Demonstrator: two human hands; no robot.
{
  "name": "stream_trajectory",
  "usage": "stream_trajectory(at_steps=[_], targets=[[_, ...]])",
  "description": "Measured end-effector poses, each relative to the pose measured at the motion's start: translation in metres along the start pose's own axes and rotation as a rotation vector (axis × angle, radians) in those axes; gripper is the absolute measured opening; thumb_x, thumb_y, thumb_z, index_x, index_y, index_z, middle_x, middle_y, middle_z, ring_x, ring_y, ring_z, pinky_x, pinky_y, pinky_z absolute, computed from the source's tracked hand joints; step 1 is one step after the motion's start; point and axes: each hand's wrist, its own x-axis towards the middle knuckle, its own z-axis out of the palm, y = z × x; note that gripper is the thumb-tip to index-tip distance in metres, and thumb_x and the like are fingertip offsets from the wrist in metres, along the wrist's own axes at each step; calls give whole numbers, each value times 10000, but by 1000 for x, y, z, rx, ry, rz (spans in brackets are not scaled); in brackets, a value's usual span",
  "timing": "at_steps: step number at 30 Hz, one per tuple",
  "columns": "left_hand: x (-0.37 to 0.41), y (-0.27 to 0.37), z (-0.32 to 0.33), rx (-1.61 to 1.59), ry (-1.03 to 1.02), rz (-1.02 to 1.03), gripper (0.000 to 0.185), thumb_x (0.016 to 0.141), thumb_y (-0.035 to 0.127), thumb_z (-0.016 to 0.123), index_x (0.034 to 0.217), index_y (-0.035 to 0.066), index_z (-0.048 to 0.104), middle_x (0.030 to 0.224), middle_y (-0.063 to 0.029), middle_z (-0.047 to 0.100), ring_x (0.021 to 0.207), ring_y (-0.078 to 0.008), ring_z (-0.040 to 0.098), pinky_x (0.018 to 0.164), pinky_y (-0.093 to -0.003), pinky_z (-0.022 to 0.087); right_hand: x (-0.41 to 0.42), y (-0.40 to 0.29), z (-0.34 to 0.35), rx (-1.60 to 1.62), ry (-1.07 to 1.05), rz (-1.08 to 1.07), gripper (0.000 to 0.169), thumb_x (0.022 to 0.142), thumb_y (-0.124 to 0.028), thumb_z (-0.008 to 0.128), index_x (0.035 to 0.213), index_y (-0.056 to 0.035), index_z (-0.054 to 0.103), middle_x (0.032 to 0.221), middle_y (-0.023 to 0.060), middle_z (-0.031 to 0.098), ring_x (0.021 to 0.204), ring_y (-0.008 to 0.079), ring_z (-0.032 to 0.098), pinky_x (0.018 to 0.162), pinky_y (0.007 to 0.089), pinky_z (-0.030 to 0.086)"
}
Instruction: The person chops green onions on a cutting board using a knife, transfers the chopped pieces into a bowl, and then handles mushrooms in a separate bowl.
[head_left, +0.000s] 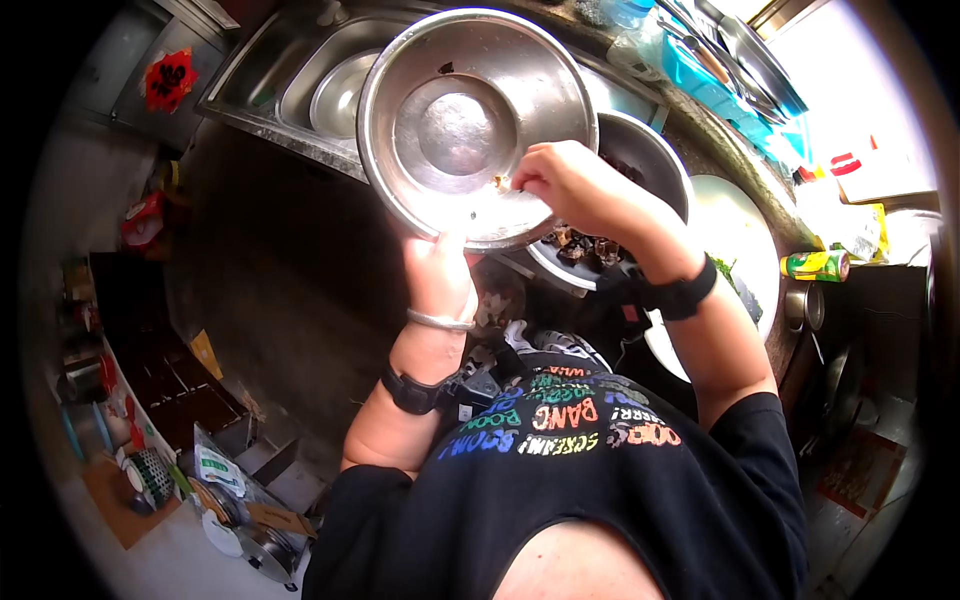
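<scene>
A wide stainless steel basin (553, 82) is tilted in front of me, its inside facing up. My left hand (441, 279) grips its near rim. My right hand (562, 176) is over the basin's right side, fingers bent together. By its fingertips lies a small yellowish-brown scrap (499, 182); whether the fingers pinch it is unclear. A dark scrap (446, 67) clings to the far inner wall, and a tiny dark speck (473, 215) sits near the front. Under the basin's right edge, a wide pan (664, 154) holds dark brown glossy food pieces (589, 251), partly hidden by my right arm.
A steel sink (259, 82) with another metal bowl (337, 97) is at the back left. To the right lies a round white board (739, 217) with chopped greens (722, 266). A blue rack (694, 71) holds utensils; a green-yellow can (815, 265) lies by the counter edge.
</scene>
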Motion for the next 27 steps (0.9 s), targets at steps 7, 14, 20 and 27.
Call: stream_trajectory(at_steps=[7, 14, 20, 27], targets=[[-5, 4, 2, 23, -56, -49, 518, 803, -102, 469, 1294, 27, 367, 1093, -92, 539, 917, -187, 591, 741, -331, 555, 31, 21, 51, 60, -54, 63, 173, 808, -47, 521, 897, -20, 667, 921, 186, 633, 916, 361, 598, 814, 390, 473], [-6, 6, 1, 20, -65, -72, 525, 812, -104, 444, 1312, 28, 354, 1121, -101, 539, 935, -195, 593, 746, -328, 559, 21, -17, 35, 231, -302, -4, 193, 792, -23, 560, 946, -2, 675, 933, 185, 640, 868, 325, 619, 789, 366, 481], [3, 5, 0, 10, -62, -58, 499, 835, -82, 431, 1315, 24, 347, 1144, -120, 539, 963, -210, 601, 760, -344, 567, -9, -16, 7, 293, -221, -167, 166, 761, -60, 677, 911, 11, 663, 858, 148, 620, 810, 293, 621, 733, 347, 489], [3, 7, 17, -68, -70, -198, 361, 830, -74, 448, 1186, -20, 472, 1030, -107, 582, 897, -214, 614, 742, -355, 563, -44, -15, -2, 39, 29, -179, 109, 712, -46, 706, 801, -11, 652, 797, 100, 607, 779, 293, 608, 700, 365, 496]])
